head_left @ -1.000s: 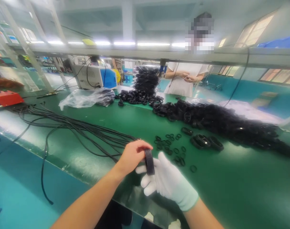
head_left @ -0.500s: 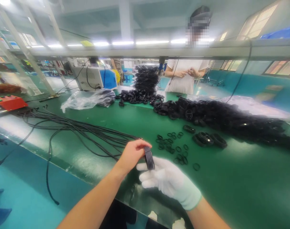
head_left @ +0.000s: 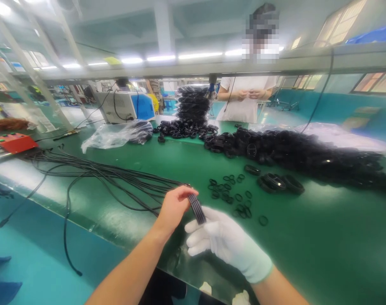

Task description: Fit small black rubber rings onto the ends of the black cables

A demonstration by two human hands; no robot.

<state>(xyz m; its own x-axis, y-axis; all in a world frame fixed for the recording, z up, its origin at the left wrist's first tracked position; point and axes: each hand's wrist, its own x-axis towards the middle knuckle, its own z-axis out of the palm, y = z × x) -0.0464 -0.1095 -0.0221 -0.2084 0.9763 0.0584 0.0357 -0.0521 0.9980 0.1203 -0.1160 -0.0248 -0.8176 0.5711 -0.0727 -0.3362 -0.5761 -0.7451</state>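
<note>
Over the near edge of the green bench (head_left: 180, 161), the bare left hand (head_left: 172, 207) pinches a small stack of black rings (head_left: 197, 208) between thumb and fingers. The white-gloved right hand (head_left: 223, 241) lies half open beneath, fingers touching the stack. Loose small O-rings (head_left: 231, 195) lie just beyond, black cables (head_left: 94, 173) to the left.
</note>
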